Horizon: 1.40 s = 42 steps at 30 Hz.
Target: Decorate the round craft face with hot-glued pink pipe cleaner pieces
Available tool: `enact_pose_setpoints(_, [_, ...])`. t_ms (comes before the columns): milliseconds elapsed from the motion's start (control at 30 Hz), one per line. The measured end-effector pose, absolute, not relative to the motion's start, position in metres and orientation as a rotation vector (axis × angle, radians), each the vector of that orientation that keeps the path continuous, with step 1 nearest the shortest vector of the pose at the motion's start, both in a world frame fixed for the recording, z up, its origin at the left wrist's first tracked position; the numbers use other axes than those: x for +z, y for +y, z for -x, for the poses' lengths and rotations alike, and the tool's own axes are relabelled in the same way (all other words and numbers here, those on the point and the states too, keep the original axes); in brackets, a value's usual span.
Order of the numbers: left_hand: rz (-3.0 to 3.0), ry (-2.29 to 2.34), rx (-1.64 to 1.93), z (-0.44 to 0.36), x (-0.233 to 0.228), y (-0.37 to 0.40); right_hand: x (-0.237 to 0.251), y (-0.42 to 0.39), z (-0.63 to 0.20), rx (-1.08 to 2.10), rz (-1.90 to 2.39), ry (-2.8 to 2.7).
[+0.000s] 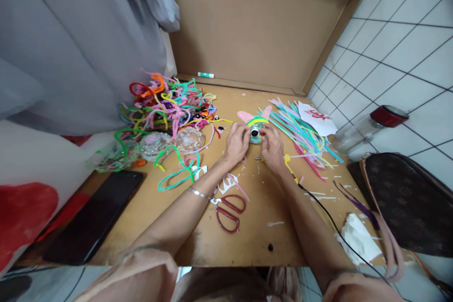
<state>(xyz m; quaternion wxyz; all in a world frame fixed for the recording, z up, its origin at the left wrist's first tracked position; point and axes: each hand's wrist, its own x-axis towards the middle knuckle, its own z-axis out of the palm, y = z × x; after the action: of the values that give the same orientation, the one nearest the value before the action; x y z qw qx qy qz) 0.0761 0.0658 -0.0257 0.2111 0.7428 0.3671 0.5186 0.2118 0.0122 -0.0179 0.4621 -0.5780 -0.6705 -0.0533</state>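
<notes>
A small round craft figure [259, 125] stands on the wooden table before me, with pink pipe-cleaner ears, green and yellow bands and one large googly eye [255, 133]. My left hand [238, 142] grips its left side, fingers bent and close to the eye. On the other side, my right hand [272, 147] has its fingers pinched against the front of the figure; a small red bit shows near those fingertips. Under my right wrist lies a yellow glue gun [290, 170], mostly hidden, with a black cord. Red-handled scissors [229, 211] rest below my left forearm.
Tangled pipe cleaners [170, 99] heap at left, beside clear plastic balls [189, 139]. Straight pipe cleaners [300, 127] lie at right. A phone [95, 217], glue stick [205, 75], bottle [371, 125], brown bag [406, 203] and crumpled tissue [359, 238] surround the work area.
</notes>
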Motion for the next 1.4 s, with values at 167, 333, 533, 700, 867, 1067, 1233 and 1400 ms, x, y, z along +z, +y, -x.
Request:
enact_pose_setpoints(167, [-2.089,1.03,1.39,-0.076,-0.022,0.065,-0.018,0.012,-0.211,-0.123,1.448,-1.634])
enact_pose_setpoints(333, [-2.09,1.042,1.361,-0.075,-0.02,0.065,-0.017,0.011,-0.209,-0.118,1.461,-1.631])
enact_pose_setpoints(533, [-2.075,1.024,1.352,-0.076,-0.021,0.065,-0.017,0.012,-0.211,-0.091,1.458,-1.62])
enact_pose_setpoints(700, [-2.057,1.008,1.361,-0.077,-0.023,0.067,-0.018,0.012,-0.212,-0.073,1.441,-1.601])
enact_pose_setpoints(867, [-2.055,0.984,1.356,-0.077,-0.025,0.068,-0.019,0.012,-0.213,-0.083,1.448,-1.596])
enact_pose_setpoints(1067, [-2.058,0.974,1.378,-0.079,-0.032,0.07,-0.02,0.013,-0.214,-0.095,1.441,-1.593])
enact_pose_setpoints(1233, [-2.092,0.963,1.423,-0.082,-0.037,0.07,-0.021,0.013,-0.214,-0.092,1.417,-1.583])
enact_pose_setpoints(1400, [-2.118,0.96,1.475,-0.085,-0.039,0.072,-0.02,0.013,-0.213,-0.053,1.413,-1.567])
